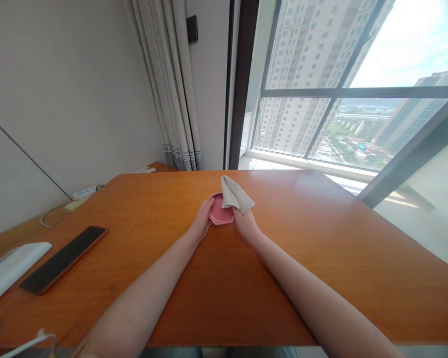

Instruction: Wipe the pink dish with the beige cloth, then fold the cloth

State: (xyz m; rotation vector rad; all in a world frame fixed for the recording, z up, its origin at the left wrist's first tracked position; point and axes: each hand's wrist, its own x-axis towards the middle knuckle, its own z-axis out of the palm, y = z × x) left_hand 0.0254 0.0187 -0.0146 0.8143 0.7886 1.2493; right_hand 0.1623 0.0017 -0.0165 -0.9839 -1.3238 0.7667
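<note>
Fingers of the left hand clamp the left side of a pink dish, while the right hand, its fingers partly hidden, grips a pale cloth lapping the dish's right side, both over the wooden surface, where a dark phone lies well apart leftward.

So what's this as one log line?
left hand: grips pink dish; right hand: holds pale cloth at dish's right rim; wooden table: below
</note>
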